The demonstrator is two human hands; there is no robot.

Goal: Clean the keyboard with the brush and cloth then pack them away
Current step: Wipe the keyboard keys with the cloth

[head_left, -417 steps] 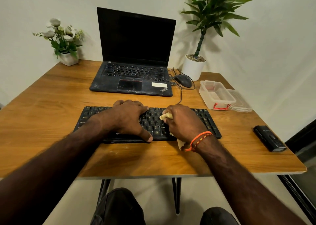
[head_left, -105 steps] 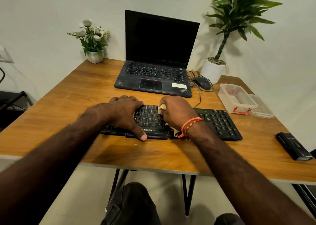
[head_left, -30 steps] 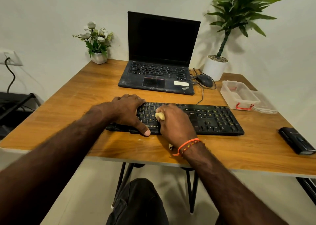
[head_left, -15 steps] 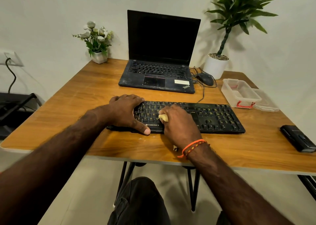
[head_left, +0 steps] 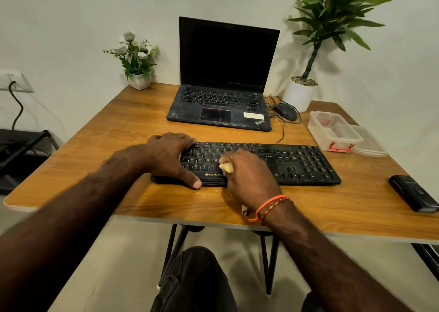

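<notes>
A black keyboard (head_left: 299, 162) lies along the near part of the wooden table (head_left: 118, 121). My left hand (head_left: 171, 156) rests on its left end, thumb along the front edge, holding it steady. My right hand (head_left: 249, 176) grips a pale yellow cloth (head_left: 226, 167) and presses it onto the keys near the keyboard's middle. Only a small wad of cloth shows by the thumb, and a scrap peeks out under the wrist. No brush is visible.
An open black laptop (head_left: 221, 107) sits behind the keyboard, with a mouse (head_left: 285, 111) and cable to its right. A clear plastic box (head_left: 332, 131) with its lid (head_left: 370, 145) beside it stands at the right. A black case (head_left: 413, 196) lies near the right edge. Two potted plants stand at the back.
My right hand with the cloth has slid back and forth over the middle keys, ending slightly nearer the front edge. My left hand has stayed on the keyboard's left end.
</notes>
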